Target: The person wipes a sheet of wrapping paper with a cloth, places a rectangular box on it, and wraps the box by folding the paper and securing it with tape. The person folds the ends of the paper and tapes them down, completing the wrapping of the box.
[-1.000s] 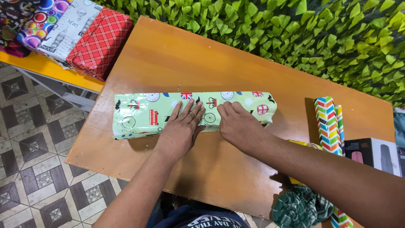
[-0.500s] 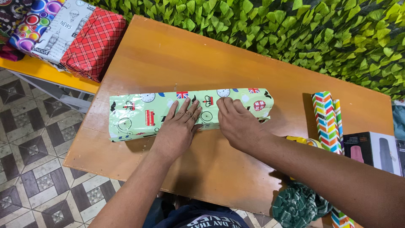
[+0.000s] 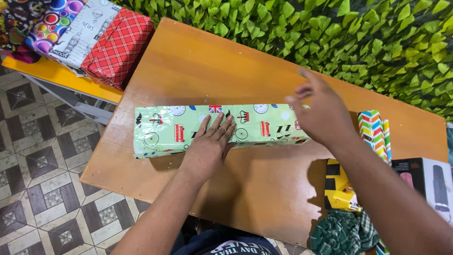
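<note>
Upper left of frame: row of wrapped boxes (image 3: 80, 35) on a yellow shelf, incl. a red plaid one. Tiled floor (image 3: 42, 179) below, left side. Centre: long box in pale green printed wrap (image 3: 188, 127) lies flat across the orange table (image 3: 212, 61), w/ its long side running left-right. Left hand (image 3: 207, 146) lies palm-down on the box's middle, fingers straight & slightly spread, pressing, not gripping. Right hand (image 3: 321, 111) hangs above the box's right end, fingers loosely apart, holding nothing. Right of frame: chevron-striped paper roll (image 3: 373, 132), yellow tape dispenser (image 3: 339, 186) at table's near edge, green checked cloth (image 3: 342, 233) below it. Leafy green wall (image 3: 330, 33) along the top.
</note>
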